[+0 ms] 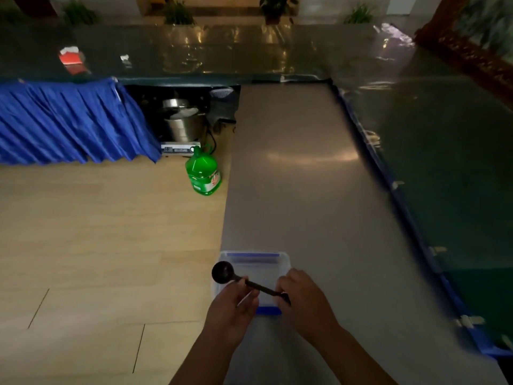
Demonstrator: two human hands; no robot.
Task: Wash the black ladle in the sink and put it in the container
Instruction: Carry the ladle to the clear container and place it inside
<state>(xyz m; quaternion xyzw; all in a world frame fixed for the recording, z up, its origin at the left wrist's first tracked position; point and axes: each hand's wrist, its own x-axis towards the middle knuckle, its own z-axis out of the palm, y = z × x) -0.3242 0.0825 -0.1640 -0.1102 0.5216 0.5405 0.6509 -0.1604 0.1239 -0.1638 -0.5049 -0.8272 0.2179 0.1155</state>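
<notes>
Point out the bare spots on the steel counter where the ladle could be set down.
The steel counter is bare from the container to its far end, and rightward to the blue edging. The near-left corner is crowded: both hands hold the ladle over the container.

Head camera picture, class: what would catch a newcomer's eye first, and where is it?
Low in the middle, the left hand and right hand hold a black ladle over a clear container on the grey counter. A bright green jug stands on the wooden floor beside it, and blue cloth hangs at the left.
</notes>
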